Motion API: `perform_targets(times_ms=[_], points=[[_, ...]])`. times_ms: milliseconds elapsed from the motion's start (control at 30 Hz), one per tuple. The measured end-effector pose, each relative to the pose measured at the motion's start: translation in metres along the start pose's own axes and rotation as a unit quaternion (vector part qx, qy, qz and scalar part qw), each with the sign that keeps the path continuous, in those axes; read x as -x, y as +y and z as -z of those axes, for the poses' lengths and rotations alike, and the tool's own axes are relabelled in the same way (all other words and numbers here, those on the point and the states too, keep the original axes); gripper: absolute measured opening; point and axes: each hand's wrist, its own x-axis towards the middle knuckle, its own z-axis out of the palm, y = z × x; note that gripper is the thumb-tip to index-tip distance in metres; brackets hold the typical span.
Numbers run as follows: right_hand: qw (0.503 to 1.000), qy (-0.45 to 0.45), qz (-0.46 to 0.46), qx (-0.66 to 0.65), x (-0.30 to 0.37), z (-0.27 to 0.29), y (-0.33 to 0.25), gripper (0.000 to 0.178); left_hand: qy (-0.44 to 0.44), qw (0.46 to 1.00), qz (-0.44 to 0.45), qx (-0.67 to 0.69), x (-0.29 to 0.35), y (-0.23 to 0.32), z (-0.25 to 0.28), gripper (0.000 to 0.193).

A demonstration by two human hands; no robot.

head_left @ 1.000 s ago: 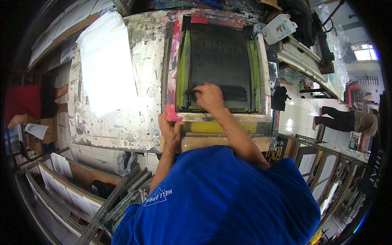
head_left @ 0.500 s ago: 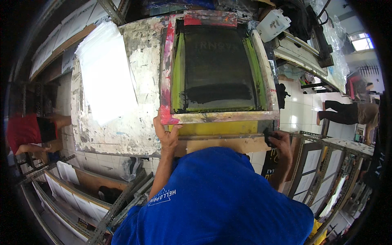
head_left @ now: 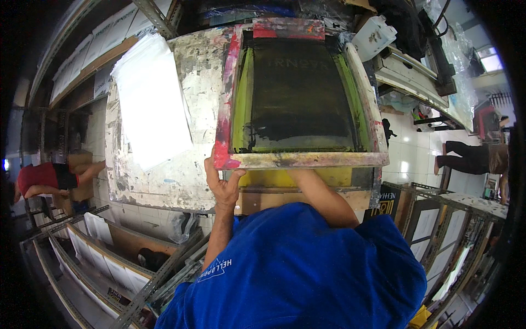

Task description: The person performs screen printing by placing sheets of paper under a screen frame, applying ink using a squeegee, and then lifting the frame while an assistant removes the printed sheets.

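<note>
My left hand (head_left: pixel 223 187) grips the near left corner of a wooden screen-printing frame (head_left: pixel 307 160), stained pink and red along its left side. Its near edge is held up above a yellow surface (head_left: pixel 266 178). Inside the frame is dark mesh (head_left: pixel 301 88) with green strips at both sides and black ink toward the near end. My right forearm (head_left: pixel 323 194) reaches beneath the near edge of the frame. The right hand itself is hidden there, so its fingers and anything in them cannot be seen.
White sheets (head_left: pixel 150 104) lie stacked on the paint-spotted table (head_left: pixel 200 77) at left. A white plastic container (head_left: pixel 374 37) stands beyond the frame's far right corner. Metal racks (head_left: pixel 104 263) stand near left, others near right. One person (head_left: pixel 44 181) is at far left, another (head_left: pixel 471 158) at right.
My right hand has moved from the right end of the near edge, where it held a small dark thing, to under the frame. My left hand keeps its corner grip.
</note>
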Motion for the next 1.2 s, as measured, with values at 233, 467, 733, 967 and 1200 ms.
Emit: perform_targets(times_ms=[233,467,733,967,1200], points=[[0.992,0.071,-0.086,0.058,0.003,0.042,0.049,0.043,0.009,0.999,0.017,0.037,0.007,-0.004,-0.004,0.07],[0.999,0.02,0.027,0.033,-0.022,-0.001,-0.001,0.045,0.011,0.999,-0.006,0.041,0.002,-0.012,-0.005,0.06],[0.959,0.215,-0.083,0.164,-0.037,0.104,0.108,0.048,0.044,0.993,-0.011,0.11,-0.044,0.047,0.0,0.056],[0.903,0.261,-0.15,0.306,-0.067,0.165,0.175,0.051,0.045,0.997,-0.034,0.045,-0.099,0.103,0.006,0.047],[0.874,0.236,-0.285,0.314,0.018,0.12,0.154,0.054,0.057,0.996,-0.04,0.058,-0.111,0.114,0.007,0.04]])
